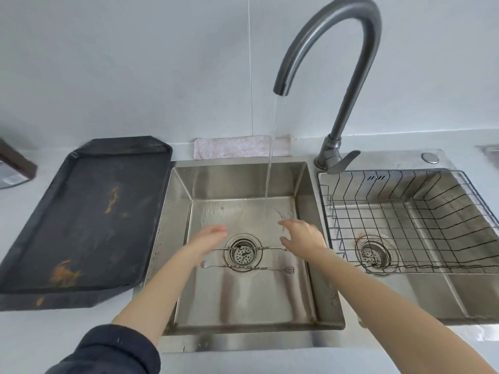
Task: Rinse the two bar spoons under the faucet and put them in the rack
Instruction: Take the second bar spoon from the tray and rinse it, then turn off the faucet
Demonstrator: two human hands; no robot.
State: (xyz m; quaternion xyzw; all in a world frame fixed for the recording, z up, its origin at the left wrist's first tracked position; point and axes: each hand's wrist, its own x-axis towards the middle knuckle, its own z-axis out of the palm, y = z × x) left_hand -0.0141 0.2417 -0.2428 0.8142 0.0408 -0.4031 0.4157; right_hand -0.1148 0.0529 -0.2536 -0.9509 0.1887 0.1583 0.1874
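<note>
Head view: both hands, left hand [213,233] and right hand [302,236], are hovering open-fingered and empty over two spoons [248,268] lying across the sink [243,300] drain; best pinching each twisted stem, then lifting into the water stream [271,163], rack [405,220] sitting right.

A dark rectangular tray [81,220] with clipped corners lay on the pale counter [27,333] to the left, its surface marked with orange-brown stains. A pinkish folded cloth [237,148] rested against the grey-white wall [135,63] along the back edge of the counter. At the far left, a brown box-like object [14,163] was only partly in view. A round metal button [430,157] sat on the steel deck at the far right rear. Perforated drain strainers [243,254] were set in the floor of each steel basin [445,298], the right one ringed with rust-coloured marks.
</note>
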